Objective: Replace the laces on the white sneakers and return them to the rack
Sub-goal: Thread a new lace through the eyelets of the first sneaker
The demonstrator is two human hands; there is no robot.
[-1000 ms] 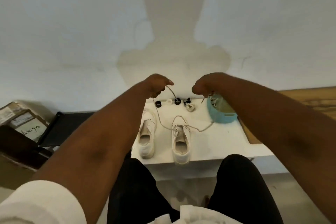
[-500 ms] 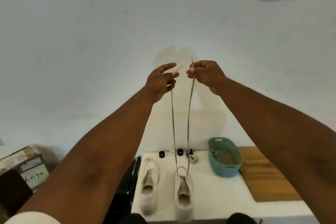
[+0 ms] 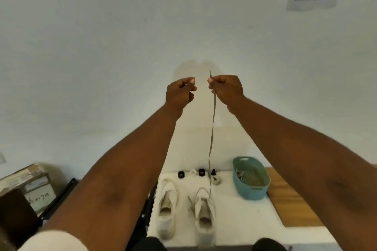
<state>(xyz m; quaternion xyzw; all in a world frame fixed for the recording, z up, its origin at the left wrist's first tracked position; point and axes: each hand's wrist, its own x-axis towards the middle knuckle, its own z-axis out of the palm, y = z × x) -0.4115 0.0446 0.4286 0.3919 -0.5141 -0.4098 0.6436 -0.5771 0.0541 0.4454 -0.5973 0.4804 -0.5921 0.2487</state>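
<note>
I've got the R hand (image 3: 226, 89) pinching the lace (image 3: 212, 128) up high so it pulls taut from the R sneaker (image 3: 204, 212) on the table (image 3: 244, 216), L hand (image 3: 179, 92) curled beside it, can't tell if it's holding any, 1 strand visible.

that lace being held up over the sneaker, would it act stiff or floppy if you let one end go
Probably floppy: the lace hangs as a thin, slightly wavy line from the right hand to the right sneaker, so it seems to hold no shape of its own. It looks light, and a released end would likely drop and trail onto the table.
</note>
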